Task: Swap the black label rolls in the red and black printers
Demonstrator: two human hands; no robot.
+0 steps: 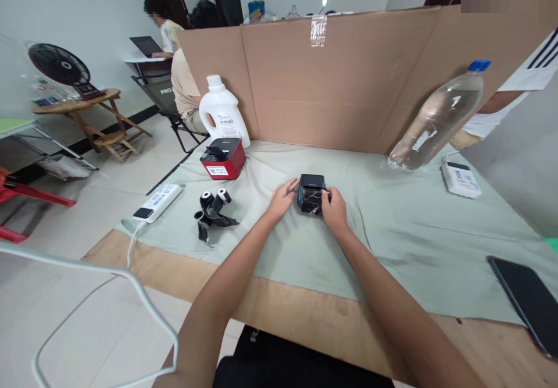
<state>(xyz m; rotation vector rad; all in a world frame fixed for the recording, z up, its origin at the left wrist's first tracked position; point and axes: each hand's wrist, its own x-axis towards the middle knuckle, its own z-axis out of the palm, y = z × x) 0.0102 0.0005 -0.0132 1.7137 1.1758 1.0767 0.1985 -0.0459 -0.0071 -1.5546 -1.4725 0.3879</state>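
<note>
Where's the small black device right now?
In the head view, the device is near centre, on the cloth, between the left hand and right hand.

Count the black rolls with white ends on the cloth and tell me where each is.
3, clustered left of the left hand: the front-left roll, the middle roll and the right roll. Another could be hidden under the loose black strips.

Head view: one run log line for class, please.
black device: on cloth; left hand: at its left; right hand: at its right; black rolls: farther left
</note>
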